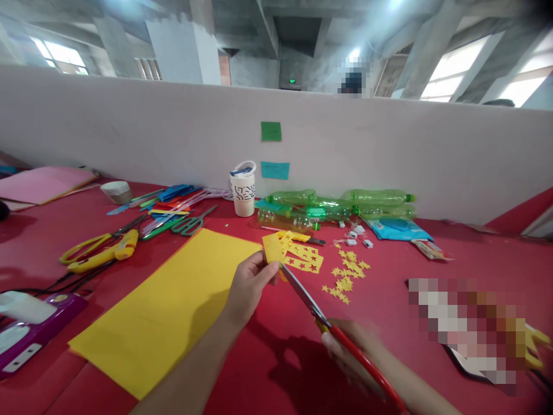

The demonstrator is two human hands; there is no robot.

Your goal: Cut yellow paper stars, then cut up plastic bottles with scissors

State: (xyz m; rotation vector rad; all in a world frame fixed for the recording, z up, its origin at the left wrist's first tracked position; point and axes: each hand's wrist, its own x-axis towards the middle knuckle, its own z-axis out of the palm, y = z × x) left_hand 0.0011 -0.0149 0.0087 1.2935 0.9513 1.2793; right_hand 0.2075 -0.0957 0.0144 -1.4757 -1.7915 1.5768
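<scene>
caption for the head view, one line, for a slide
Left hand holds a yellow slip near scissors in the right hand; yellow stars lie nearby.

The left grip (248, 283) pinches a small yellow paper (272, 248); the right grip (360, 337) holds red-handled scissors (345, 341), tips at the paper; yellow stars (344, 283) lie on the bench (389, 282) to the right; green bottles (334, 211) lie far.

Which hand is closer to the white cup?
Left. The left hand, pinching a small yellow paper, is just in front of the white cup; the right hand, holding scissors, is farther away, nearer the person and off to the right.
</scene>
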